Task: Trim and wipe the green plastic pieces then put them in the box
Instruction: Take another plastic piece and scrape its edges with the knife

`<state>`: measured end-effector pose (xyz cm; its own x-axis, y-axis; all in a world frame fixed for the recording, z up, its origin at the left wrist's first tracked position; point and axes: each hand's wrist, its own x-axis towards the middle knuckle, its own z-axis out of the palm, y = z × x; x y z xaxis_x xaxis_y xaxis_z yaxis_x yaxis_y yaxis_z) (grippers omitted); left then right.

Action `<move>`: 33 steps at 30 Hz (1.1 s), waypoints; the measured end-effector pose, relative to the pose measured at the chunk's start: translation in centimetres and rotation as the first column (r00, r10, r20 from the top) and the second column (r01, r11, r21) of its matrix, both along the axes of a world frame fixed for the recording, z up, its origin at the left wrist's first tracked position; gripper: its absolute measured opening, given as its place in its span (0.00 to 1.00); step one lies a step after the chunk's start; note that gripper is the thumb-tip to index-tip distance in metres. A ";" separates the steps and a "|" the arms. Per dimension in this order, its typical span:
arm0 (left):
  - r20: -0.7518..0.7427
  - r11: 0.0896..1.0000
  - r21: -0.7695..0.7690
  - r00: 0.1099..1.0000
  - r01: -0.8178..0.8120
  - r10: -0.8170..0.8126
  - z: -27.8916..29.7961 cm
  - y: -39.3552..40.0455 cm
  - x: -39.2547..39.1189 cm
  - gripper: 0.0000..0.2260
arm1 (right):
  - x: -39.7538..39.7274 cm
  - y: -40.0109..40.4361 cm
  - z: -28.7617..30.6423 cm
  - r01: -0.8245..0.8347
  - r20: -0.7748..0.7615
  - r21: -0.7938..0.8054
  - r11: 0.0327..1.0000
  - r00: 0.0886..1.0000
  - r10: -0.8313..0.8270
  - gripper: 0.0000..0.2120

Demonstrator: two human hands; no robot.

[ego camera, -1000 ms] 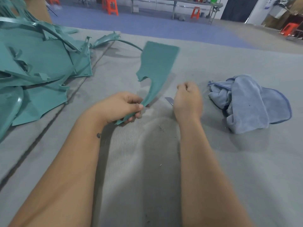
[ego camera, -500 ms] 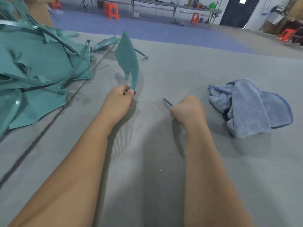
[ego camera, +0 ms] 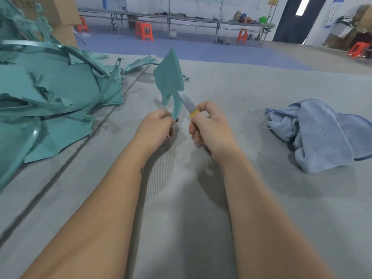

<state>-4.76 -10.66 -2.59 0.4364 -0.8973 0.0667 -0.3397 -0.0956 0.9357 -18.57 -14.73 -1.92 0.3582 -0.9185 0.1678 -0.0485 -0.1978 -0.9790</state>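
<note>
My left hand (ego camera: 157, 127) pinches the narrow lower end of a flat green plastic piece (ego camera: 169, 77) and holds it upright above the grey mat. My right hand (ego camera: 211, 125) is closed around a small knife (ego camera: 187, 103) with a yellow band on its handle. The blade points up and left and its tip lies against the right edge of the piece's narrow stem. A blue cloth (ego camera: 318, 133) lies crumpled on the mat to the right.
A heap of green plastic pieces (ego camera: 50, 101) covers the mat's left side. A cardboard box (ego camera: 60, 17) stands behind it. The grey mat (ego camera: 241, 198) spreads under both arms. Orange stools and long tables stand far back.
My left hand has turned the piece from leaning flat to upright. My right hand has lifted off the mat and brought the knife up to the piece's edge.
</note>
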 end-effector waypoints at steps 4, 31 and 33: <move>0.025 1.000 -0.003 1.000 0.007 -0.007 -0.2 -0.2 0.1 0.09 | 0.2 0.0 -0.1 -0.037 0.024 0.153 0.988 0.999 0.034 0.11; -0.429 0.984 -0.171 0.896 0.047 -0.117 0.9 0.6 -1.7 0.35 | -1.8 1.0 -0.6 -0.116 -0.012 -0.027 0.993 0.993 0.116 0.12; -0.436 0.980 -0.181 0.887 0.081 -0.154 0.9 0.7 -1.7 0.37 | -1.5 1.1 -0.7 -0.141 -0.021 -0.048 0.989 0.990 0.140 0.14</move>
<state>-6.50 -9.96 -1.67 0.3448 -0.9382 0.0309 0.1172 0.0757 0.9902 -20.12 -13.65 -2.67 0.4866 -0.8494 0.2041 -0.0343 -0.2520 -0.9671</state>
